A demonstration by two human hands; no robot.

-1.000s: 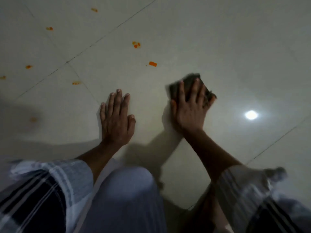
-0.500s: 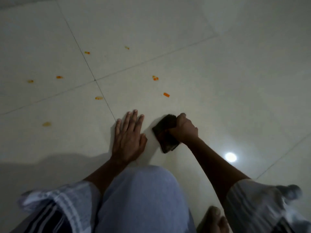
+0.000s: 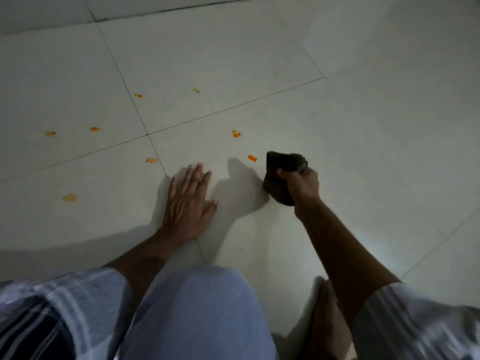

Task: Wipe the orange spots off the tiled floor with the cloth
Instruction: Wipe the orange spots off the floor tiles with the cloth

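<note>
My right hand (image 3: 301, 187) grips a dark bunched cloth (image 3: 281, 165), held just above the pale tiled floor (image 3: 363, 141). A bright orange spot (image 3: 252, 158) lies on the tile just left of the cloth. A small cluster of orange spots (image 3: 236, 133) sits a little farther away. My left hand (image 3: 188, 203) rests flat on the floor, fingers spread, to the left of the cloth. Several more orange spots lie to the left: one (image 3: 151, 160) near a grout line, a faint one (image 3: 70, 197), and others (image 3: 95, 129) farther off.
My knee in light blue trousers (image 3: 197, 313) fills the bottom centre, and a bare foot (image 3: 327, 320) shows at the bottom right. Dark grout lines (image 3: 145, 131) cross the floor. A darker joint (image 3: 155, 10) runs along the top.
My right hand went from pressing the cloth flat to bunching it in a grip, then moved it forward up to the bright orange spot. The left hand stayed flat.
</note>
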